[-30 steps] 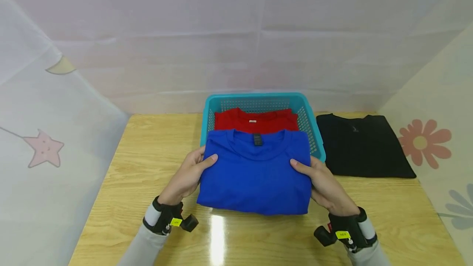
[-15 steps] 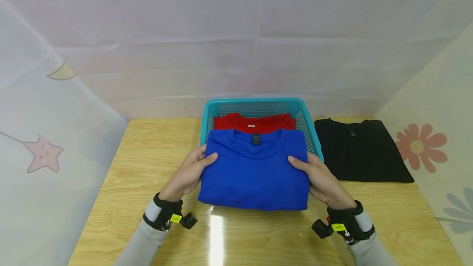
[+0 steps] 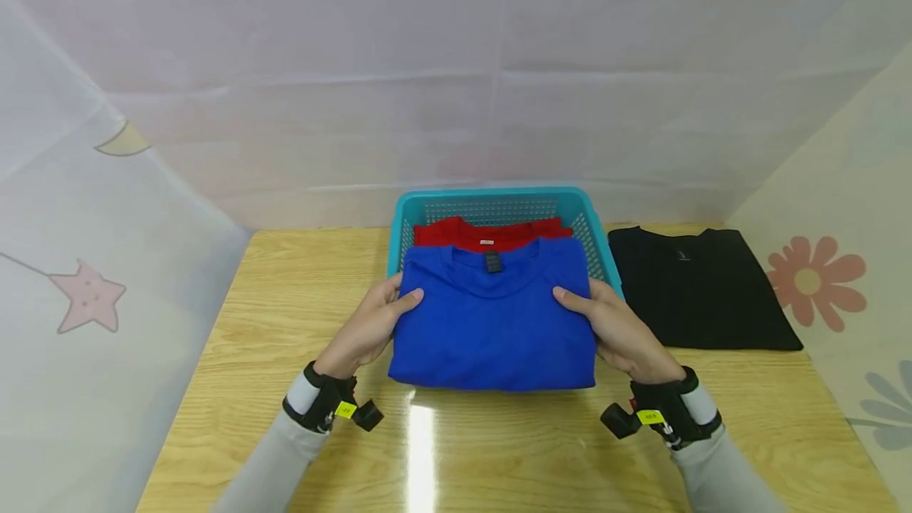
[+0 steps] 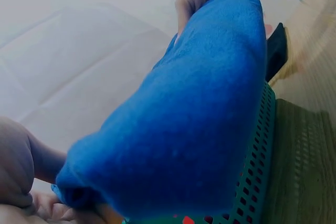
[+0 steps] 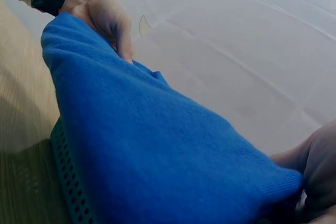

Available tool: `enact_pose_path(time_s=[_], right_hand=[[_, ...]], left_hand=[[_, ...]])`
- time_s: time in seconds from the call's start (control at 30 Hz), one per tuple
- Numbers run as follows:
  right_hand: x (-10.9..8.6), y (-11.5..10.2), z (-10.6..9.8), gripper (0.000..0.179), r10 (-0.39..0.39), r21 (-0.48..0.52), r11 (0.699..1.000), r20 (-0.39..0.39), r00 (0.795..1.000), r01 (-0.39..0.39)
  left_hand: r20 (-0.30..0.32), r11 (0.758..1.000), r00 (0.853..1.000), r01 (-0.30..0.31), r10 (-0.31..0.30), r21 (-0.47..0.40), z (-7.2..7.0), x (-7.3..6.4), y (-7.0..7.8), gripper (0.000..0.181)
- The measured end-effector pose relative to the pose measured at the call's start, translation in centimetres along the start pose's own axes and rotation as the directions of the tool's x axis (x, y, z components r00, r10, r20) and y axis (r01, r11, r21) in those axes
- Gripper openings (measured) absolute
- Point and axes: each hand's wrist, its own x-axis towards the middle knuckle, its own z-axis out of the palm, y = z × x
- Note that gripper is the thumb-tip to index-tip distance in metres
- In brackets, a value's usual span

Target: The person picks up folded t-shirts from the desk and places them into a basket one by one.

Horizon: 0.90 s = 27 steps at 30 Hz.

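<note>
Between my two hands is a folded blue T-shirt (image 3: pixel 492 331), its collar and dark label facing away from me. My left hand (image 3: pixel 370 319) grips its left side, thumb on top and the other fingers underneath. On the opposite side my right hand (image 3: pixel 621 329) pinches the shirt the same way. The T-shirt hangs over the near part of a turquoise plastic basket (image 3: pixel 492 195), hiding most of it. Inside the basket lies a folded red T-shirt (image 3: pixel 499 236), only its collar end showing. Both wrist views show the blue cloth (image 4: pixel 178 108) raised above the perforated basket wall (image 5: pixel 71 182).
A folded black T-shirt (image 3: pixel 698 291) lies flat on the wooden table (image 3: pixel 285 299), right of the basket. Behind the table hangs a pale cloth backdrop (image 3: pixel 456 101), with printed side panels left and right.
Both hands have carried the blue T-shirt slightly forward, toward the basket's far side. Its near edge sits a little higher in the head view. The head view has also shifted slightly.
</note>
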Motion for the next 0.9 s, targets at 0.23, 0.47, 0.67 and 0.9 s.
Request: enact_pose_path(time_s=[0.23, 0.47, 0.67, 0.9], right_hand=[[0.8, -0.7, -0.5, 0.058, 0.005, -0.021, 1.0, 0.006, 1.0, -0.005], [2.1, -1.4, -1.3, 0.059, 0.026, -0.028, 0.999, 0.002, 1.0, -0.026], [2.8, -1.5, -1.7, 0.061, 0.028, -0.044, 0.999, -0.025, 0.999, -0.029], [3.3, -1.7, -2.4, 0.071, 0.058, -0.058, 0.996, -0.079, 0.995, -0.063]], left_hand=[[-0.028, 1.0, 0.999, 0.025, -0.025, 0.014, 0.0, 0.8, 0.4, 0.044], [-0.007, 0.999, 0.999, 0.047, -0.047, 0.006, -0.4, 2.0, 0.9, 0.044], [0.005, 0.996, 0.997, 0.081, -0.081, -0.02, -0.8, 3.0, 1.2, 0.046], [0.009, 0.986, 0.988, 0.153, -0.153, -0.065, -1.2, 4.5, 1.3, 0.046]])
